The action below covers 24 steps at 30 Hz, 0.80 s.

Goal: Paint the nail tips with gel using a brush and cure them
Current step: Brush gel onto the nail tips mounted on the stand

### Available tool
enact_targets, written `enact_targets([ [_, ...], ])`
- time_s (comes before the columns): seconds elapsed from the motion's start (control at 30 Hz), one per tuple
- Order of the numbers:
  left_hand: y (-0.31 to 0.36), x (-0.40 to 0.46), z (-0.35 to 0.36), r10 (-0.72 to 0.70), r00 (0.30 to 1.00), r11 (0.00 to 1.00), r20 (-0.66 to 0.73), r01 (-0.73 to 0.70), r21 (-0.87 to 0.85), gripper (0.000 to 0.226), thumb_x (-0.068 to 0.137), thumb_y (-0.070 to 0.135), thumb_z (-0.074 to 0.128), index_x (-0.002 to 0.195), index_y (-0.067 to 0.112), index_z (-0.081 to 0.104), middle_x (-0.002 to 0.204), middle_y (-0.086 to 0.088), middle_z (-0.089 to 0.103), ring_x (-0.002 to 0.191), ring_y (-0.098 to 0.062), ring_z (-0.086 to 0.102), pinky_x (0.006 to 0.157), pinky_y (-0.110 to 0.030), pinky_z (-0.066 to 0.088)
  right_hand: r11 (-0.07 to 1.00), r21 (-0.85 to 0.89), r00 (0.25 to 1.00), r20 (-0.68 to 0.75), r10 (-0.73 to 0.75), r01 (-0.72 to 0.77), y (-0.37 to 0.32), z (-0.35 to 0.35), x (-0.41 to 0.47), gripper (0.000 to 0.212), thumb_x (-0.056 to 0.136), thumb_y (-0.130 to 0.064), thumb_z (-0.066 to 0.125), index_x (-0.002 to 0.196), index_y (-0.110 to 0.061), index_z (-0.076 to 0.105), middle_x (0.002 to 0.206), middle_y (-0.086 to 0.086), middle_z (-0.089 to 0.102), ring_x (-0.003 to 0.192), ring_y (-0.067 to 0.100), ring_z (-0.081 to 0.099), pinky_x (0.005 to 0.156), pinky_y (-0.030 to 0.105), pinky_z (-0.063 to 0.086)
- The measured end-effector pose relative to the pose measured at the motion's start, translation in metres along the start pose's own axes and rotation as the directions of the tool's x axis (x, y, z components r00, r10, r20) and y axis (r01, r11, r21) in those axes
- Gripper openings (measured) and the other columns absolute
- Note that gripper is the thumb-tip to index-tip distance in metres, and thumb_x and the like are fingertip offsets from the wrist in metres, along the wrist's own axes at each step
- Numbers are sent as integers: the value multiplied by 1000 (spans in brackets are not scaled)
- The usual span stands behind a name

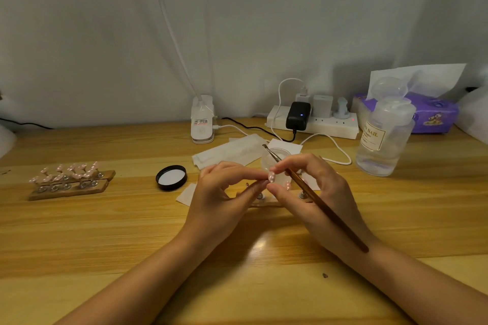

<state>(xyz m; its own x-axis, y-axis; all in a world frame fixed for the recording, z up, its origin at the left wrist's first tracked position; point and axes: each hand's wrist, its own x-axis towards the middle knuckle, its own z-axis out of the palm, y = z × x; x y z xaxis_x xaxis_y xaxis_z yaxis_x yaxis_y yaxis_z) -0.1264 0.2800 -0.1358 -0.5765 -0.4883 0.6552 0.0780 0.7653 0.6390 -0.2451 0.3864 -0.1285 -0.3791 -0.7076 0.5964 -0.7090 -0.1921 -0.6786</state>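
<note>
Two hands meet over the wooden table (111, 240). The left hand (221, 192) curls its fingers toward a decorated nail tip (271, 176), which sits pinched between the fingertips of both hands. The right hand (314, 192) also holds a brown-handled brush (317, 198), its shaft crossing the fingers with the bristle end pointing away, past the knuckles.

With the brush tucked in the same hand, its tip could swing and smear wet gel, or knock the clear dish (274, 159) just beyond the fingertips. A slack pinch would probably drop the tip onto the small stand (266, 202) under the fingers.

Left of the left hand lie a black lid (171, 177) and a rack of pink nail tips (70, 179). Further out stand a clear bottle (383, 140), a power strip (314, 121) and a grey fabric backdrop (105, 34).
</note>
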Motion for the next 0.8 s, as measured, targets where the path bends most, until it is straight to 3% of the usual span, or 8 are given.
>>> enact_targets([
  [0.17,1,0,0,-25,1000,1000,19,25,11,24,72,29,68,96,31,66,85,22,66,88,-7,61,81,-57,42,1000,5,999,-36,-16,16,3,1,0,19,73,-33,64,91,-28,59,91,-10,62,90,1,54,78,16,44],
  [0.3,2,0,-1,-98,993,995,63,96,36,36,69,42,73,102,33,60,101,17,64,100,-6,58,89,-53,42,1000,19,998,-62,26,-25,5,0,1,16,74,-34,64,88,-31,58,90,-10,62,91,-1,54,76,5,39],
  [0.4,3,1,0,-196,968,979,158,184,93,52,61,51,66,108,39,46,106,21,55,104,-3,53,93,-48,42,999,-28,998,-61,35,-37,7,-2,2,14,74,-35,64,87,-33,59,89,-11,62,89,1,55,79,16,42],
  [0.5,-1,0,0,-295,926,952,237,262,161,58,64,45,72,112,41,39,98,22,55,101,-2,53,96,-45,42,988,-157,999,-38,-17,11,8,-2,2,14,73,-35,63,87,-30,62,83,-18,56,83,6,55,76,28,43],
  [0.6,-4,-1,0,-310,916,945,253,269,186,57,70,34,74,116,38,41,95,18,60,100,-8,56,97,-44,41,971,-232,997,-26,-71,63,10,-2,2,19,74,-36,64,87,-23,66,82,-15,57,79,10,56,77,25,39],
  [0.8,-4,-2,-1,-270,943,957,196,241,159,52,72,21,76,114,32,48,92,15,63,97,-6,58,94,-45,41,904,-368,975,36,-220,218,14,-7,1,24,78,-39,55,86,-20,67,81,-6,65,80,9,56,77,25,36],
])
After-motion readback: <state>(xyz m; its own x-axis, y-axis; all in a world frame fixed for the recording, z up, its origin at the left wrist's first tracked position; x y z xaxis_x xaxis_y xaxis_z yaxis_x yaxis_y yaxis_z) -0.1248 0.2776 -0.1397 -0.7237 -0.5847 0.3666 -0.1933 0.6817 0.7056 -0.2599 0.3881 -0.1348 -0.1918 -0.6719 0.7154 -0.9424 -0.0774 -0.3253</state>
